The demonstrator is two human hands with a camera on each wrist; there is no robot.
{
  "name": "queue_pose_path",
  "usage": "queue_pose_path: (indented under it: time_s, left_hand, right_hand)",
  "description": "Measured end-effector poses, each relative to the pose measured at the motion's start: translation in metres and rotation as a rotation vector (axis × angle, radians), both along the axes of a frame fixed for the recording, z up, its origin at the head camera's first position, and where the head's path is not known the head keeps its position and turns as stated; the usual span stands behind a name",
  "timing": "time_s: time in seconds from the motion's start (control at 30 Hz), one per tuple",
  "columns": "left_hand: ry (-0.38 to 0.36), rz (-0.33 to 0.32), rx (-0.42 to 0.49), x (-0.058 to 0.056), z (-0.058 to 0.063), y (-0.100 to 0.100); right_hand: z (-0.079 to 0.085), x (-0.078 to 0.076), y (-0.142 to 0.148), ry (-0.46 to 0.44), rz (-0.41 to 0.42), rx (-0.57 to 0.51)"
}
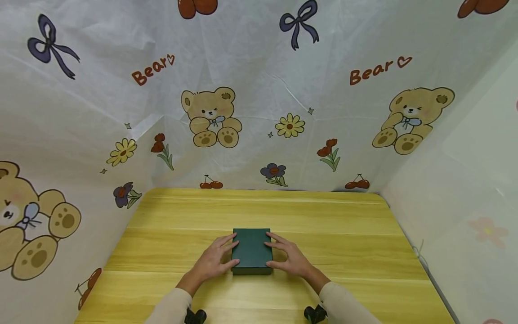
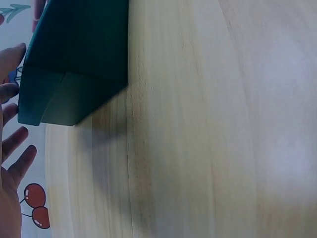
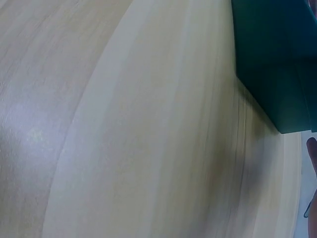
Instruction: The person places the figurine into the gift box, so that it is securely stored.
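Observation:
A dark green rectangular box (image 1: 252,248) with a lid lies on the wooden table, in front of the person. My left hand (image 1: 213,259) is at its left side, fingers spread and fairly straight, with fingertips at the lid's left edge. Mirroring it, my right hand (image 1: 292,259) has its spread fingertips at the right edge. In the left wrist view, the box (image 2: 81,44) shows a seam between lid and base, and some fingers (image 2: 22,163) stand clear of it. The right wrist view shows the box (image 3: 275,64) at upper right; most of the right hand is out of frame there.
Yellowish wood-grain tabletop (image 1: 344,234) surrounds the box. A white cloth (image 1: 251,67) printed with bears, bows and flowers hangs behind and at the left. A pale wall (image 1: 465,180) flanks the right, with a thin cable (image 1: 422,261) along the table edge.

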State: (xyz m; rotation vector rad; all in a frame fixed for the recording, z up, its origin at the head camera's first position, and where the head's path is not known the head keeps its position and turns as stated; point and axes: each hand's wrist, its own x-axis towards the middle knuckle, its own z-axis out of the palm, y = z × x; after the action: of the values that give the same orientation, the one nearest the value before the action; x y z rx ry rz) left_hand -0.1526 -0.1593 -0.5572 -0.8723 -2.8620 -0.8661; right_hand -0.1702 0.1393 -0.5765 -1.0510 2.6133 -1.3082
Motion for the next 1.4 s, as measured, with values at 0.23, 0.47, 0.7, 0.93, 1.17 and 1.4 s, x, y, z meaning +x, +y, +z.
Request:
queue_pose_path:
  time_s: [0.23,0.47,0.7,0.93,1.17,1.4]
  left_hand:
    - [0.015,-0.006,-0.003,-0.001,-0.003,-0.002]
    - [0.011,-0.009,-0.002,0.0,-0.005,-0.003]
    - [0.022,-0.003,0.017,0.001,-0.009,-0.002]
    - [0.01,0.008,0.02,0.001,-0.009,-0.002]
    - [0.031,0.001,0.012,0.001,-0.009,-0.001]
    - [-0.013,0.015,0.043,0.001,-0.008,0.0]
  right_hand:
    - [-0.001,0.0,0.0,-0.008,0.001,0.002]
    - [-0.003,0.0,0.001,0.001,0.011,0.0]
    - [-0.005,0.001,0.001,-0.005,-0.003,-0.009]
    - [-0.009,0.001,0.002,-0.032,-0.007,-0.027]
    - [-0.011,0.001,0.003,-0.036,-0.001,-0.037]
    - [-0.011,0.001,0.002,-0.045,0.0,-0.043]
